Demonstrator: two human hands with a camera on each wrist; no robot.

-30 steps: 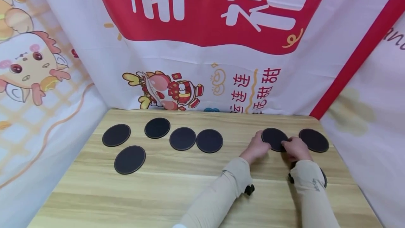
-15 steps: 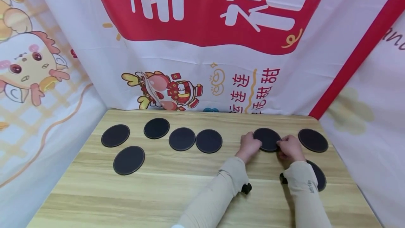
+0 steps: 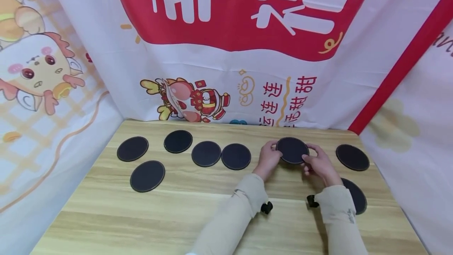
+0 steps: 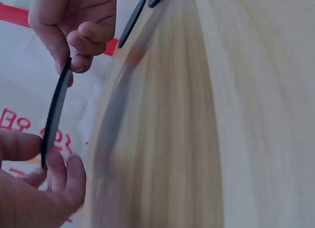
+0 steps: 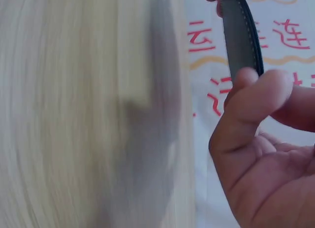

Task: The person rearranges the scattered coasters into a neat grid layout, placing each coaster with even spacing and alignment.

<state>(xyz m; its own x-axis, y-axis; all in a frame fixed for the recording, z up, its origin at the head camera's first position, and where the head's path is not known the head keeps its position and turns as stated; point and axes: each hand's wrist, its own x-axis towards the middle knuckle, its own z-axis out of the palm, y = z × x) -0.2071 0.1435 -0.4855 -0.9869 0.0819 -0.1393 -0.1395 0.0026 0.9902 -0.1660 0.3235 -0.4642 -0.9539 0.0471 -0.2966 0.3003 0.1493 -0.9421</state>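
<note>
- Landmark = held disc [image 3: 292, 150], dark, round, flat, thin stitched rim; raised over wooden table [image 3: 106, 215], gap and shadow under it in wrist views
- Left hand [image 3: 267, 159] at held disc's left edge, pinching it, thumb on one face, fingers on the other
- Right hand [image 3: 320, 163] at held disc's right edge, also pinching, thumb against upper face; other fingers bent, partly hidden
- Key relation: held disc sits directly between both hands, left hand and right hand about equally near, each touching its rim; round, so no long axis; grip line runs left-right across it
- Held disc shows edge-on in left wrist view, slightly bowed look; exact tilt hard to tell
- Left of held disc, nearest: pair disc one [image 3: 236, 156], then pair disc two [image 3: 206, 153] just beside it, touching or nearly
- Farther left of held disc: upper disc [image 3: 178, 141], far-left disc [image 3: 132, 148], lower-left disc [image 3: 147, 176], all lying flat
- Right of held disc, past right hand: far-right disc [image 3: 352, 157]; near-right disc [image 3: 355, 196] closer to the person, partly covered by right sleeve [image 3: 339, 219]
- Behind held disc: printed cloth [image 3: 226, 38], red and white
</note>
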